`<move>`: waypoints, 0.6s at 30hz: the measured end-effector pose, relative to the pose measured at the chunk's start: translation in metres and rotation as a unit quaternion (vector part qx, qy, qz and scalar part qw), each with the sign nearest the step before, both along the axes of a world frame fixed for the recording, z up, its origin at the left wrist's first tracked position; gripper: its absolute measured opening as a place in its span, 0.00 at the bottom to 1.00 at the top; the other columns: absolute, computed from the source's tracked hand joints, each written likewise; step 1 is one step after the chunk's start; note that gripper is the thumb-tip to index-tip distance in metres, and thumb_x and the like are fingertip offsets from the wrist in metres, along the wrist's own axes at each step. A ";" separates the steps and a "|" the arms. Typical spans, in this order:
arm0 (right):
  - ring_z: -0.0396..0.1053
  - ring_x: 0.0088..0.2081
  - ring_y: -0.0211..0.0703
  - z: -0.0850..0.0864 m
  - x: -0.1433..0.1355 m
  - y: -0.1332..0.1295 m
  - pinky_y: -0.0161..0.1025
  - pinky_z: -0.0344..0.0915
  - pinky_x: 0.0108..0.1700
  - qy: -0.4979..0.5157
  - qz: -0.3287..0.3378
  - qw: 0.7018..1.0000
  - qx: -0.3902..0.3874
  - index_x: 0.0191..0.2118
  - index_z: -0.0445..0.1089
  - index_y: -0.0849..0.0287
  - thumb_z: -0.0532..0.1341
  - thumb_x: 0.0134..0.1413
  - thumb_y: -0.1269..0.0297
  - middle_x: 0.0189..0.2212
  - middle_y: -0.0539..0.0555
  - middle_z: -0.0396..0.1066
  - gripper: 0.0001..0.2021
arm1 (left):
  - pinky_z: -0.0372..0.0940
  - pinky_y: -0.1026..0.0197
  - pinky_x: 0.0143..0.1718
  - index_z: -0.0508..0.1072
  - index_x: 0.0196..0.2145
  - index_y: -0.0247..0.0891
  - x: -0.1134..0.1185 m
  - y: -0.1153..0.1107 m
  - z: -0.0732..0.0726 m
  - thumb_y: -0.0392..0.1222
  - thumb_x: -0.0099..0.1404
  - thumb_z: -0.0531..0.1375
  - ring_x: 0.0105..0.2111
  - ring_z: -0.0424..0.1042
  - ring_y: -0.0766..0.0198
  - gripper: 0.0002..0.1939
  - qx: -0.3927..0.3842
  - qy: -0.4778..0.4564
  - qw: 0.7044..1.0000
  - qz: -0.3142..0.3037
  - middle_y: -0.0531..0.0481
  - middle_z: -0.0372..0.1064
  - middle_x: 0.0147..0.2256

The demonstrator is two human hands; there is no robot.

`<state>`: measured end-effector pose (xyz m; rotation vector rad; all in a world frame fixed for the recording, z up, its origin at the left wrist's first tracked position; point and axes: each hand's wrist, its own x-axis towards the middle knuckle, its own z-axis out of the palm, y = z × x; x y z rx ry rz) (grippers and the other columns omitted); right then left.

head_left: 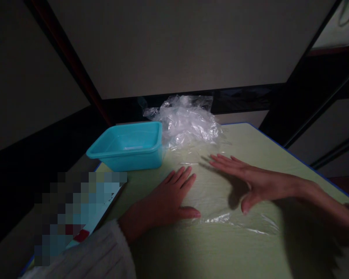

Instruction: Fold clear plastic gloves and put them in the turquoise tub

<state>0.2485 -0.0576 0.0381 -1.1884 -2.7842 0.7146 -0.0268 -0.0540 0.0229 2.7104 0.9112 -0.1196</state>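
A clear plastic bag [221, 219] lies flat on the yellow-green tabletop [209, 252], its shiny edge catching light between my hands. My left hand [171, 197] rests palm down at the bag's left side, fingers stretched out and thumb apart. Over the bag's right part, my right hand [256, 180] is raised a little, with a shadow beneath it. Its fingers are extended and the thumb is spread; nothing is in it. Behind both hands sits a crumpled heap of clear plastic bags [189, 122].
A turquoise plastic basin [130, 157] stands at the back left, beside the heap. Along the left edge lies a pale printed item [104, 201], partly blurred out. Blue edging [296, 155] borders the table, and large panels [174, 46] rise behind it.
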 end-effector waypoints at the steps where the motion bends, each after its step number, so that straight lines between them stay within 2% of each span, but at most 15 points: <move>1: 0.23 0.64 0.57 0.001 -0.006 -0.004 0.61 0.26 0.60 -0.007 0.028 0.999 -0.018 0.65 0.32 0.53 0.64 0.38 0.40 0.66 0.58 0.25 0.55 | 0.38 0.47 0.61 0.43 0.63 0.29 0.000 0.000 0.001 0.62 0.60 0.55 0.64 0.29 0.50 0.45 -0.001 0.002 1.000 0.002 0.36 0.29 0.64; 4: 0.24 0.64 0.60 0.003 -0.018 -0.013 0.62 0.26 0.60 -0.058 0.039 0.995 -0.070 0.65 0.36 0.55 0.67 0.32 0.42 0.66 0.61 0.23 0.58 | 0.38 0.47 0.61 0.43 0.63 0.29 0.001 -0.001 0.003 0.60 0.60 0.56 0.64 0.29 0.51 0.45 -0.007 0.008 1.000 0.005 0.36 0.29 0.64; 8: 0.26 0.63 0.64 0.007 -0.015 -0.019 0.63 0.27 0.59 -0.065 0.018 0.994 -0.085 0.65 0.41 0.57 0.69 0.28 0.45 0.65 0.64 0.25 0.58 | 0.38 0.47 0.61 0.42 0.63 0.29 0.001 -0.001 0.003 0.60 0.60 0.55 0.64 0.29 0.51 0.45 -0.014 0.003 1.000 0.002 0.36 0.29 0.64; 11: 0.26 0.64 0.62 0.014 -0.005 -0.023 0.62 0.29 0.60 -0.044 0.024 0.994 -0.095 0.65 0.41 0.55 0.70 0.31 0.48 0.66 0.61 0.27 0.56 | 0.38 0.47 0.61 0.41 0.64 0.29 0.000 0.000 0.001 0.62 0.59 0.55 0.64 0.29 0.50 0.47 -0.011 -0.004 1.000 -0.004 0.36 0.29 0.64; 13: 0.28 0.64 0.61 0.020 0.002 -0.029 0.60 0.36 0.60 -0.018 0.018 0.995 -0.097 0.65 0.41 0.50 0.69 0.35 0.49 0.66 0.57 0.30 0.52 | 0.38 0.46 0.61 0.40 0.64 0.29 0.000 0.000 -0.002 0.66 0.57 0.55 0.64 0.29 0.49 0.51 -0.007 -0.016 1.000 -0.008 0.35 0.28 0.64; 14: 0.32 0.64 0.60 0.022 0.006 -0.033 0.59 0.40 0.60 0.000 0.012 0.995 -0.096 0.64 0.43 0.47 0.69 0.36 0.50 0.66 0.55 0.33 0.50 | 0.39 0.46 0.61 0.39 0.64 0.29 -0.001 0.001 -0.003 0.68 0.55 0.55 0.64 0.29 0.48 0.53 -0.005 -0.024 1.000 -0.009 0.34 0.27 0.64; 16: 0.43 0.63 0.60 0.026 0.009 -0.041 0.54 0.51 0.59 0.030 -0.009 0.995 -0.091 0.61 0.55 0.46 0.71 0.33 0.52 0.64 0.54 0.46 0.45 | 0.39 0.45 0.60 0.39 0.64 0.28 -0.001 0.002 -0.004 0.70 0.53 0.54 0.64 0.28 0.46 0.56 -0.005 -0.035 0.999 -0.010 0.33 0.27 0.64; 18: 0.61 0.55 0.58 0.028 0.008 -0.050 0.47 0.64 0.51 0.036 -0.026 0.995 -0.085 0.49 0.69 0.49 0.73 0.28 0.57 0.54 0.53 0.64 0.34 | 0.38 0.43 0.60 0.40 0.64 0.27 -0.002 0.003 -0.003 0.71 0.52 0.54 0.63 0.28 0.44 0.56 -0.005 -0.042 0.999 -0.012 0.32 0.27 0.64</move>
